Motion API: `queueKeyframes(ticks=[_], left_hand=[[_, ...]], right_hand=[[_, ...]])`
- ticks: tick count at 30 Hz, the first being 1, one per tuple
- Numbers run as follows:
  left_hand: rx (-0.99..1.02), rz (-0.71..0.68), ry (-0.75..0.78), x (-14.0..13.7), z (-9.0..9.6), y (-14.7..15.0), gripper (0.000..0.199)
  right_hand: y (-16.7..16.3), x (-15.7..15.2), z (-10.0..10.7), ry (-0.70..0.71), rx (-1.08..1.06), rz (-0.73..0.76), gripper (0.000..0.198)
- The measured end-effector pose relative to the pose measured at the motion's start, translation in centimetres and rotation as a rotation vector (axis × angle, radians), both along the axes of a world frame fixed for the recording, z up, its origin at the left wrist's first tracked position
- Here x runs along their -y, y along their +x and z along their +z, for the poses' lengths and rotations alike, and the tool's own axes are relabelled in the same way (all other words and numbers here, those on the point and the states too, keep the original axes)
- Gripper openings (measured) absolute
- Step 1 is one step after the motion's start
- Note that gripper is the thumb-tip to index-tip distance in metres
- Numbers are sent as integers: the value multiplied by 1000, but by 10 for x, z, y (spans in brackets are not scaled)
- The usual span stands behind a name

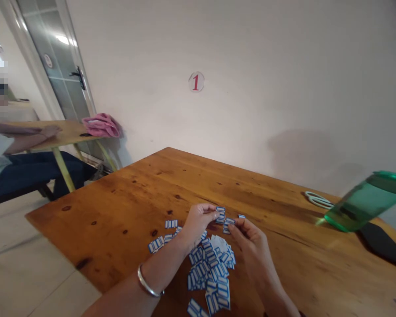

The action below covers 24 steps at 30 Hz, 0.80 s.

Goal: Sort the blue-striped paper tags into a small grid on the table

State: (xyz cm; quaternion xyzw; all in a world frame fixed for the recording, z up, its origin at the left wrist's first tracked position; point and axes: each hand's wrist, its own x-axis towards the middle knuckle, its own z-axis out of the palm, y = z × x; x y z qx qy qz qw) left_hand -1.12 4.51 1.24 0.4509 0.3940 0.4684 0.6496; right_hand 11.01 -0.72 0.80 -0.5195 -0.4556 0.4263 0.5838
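My left hand (200, 222) pinches a small strip of blue-bordered white label stickers (221, 211) between thumb and fingertips. Close beside it, my right hand (249, 237) holds another small label strip (228, 225), also in a pinch. The two strips nearly meet; whether they touch I cannot tell. Below and between my hands lies a loose pile of similar label strips (207, 264), overlapping at many angles. More strips (156, 244) lie to the left, partly covered by my left forearm. A single small piece (241, 216) rests just beyond my right fingertips.
The wooden table (145, 189) runs up to a white wall. On the right, a tilted-looking green translucent bottle (366, 202) stands near a coiled white cable (318, 200) and a dark flat object (383, 244). At another table, left, a person sits near a pink cloth (102, 125).
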Motion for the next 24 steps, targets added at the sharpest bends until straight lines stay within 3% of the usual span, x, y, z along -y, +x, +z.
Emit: queueKeyframes(ticks=[6, 19, 24], left_hand=[[-30, -37, 14, 4, -2, 1, 6], [-54, -134, 17, 8, -2, 6, 6], [-47, -172, 18, 8, -5, 6, 16]], right_hand=[[3, -1, -2, -8, 39, -106, 22], [5, -5, -5, 40, 202, -179, 22], [5, -6, -9, 39, 226, -166, 20]])
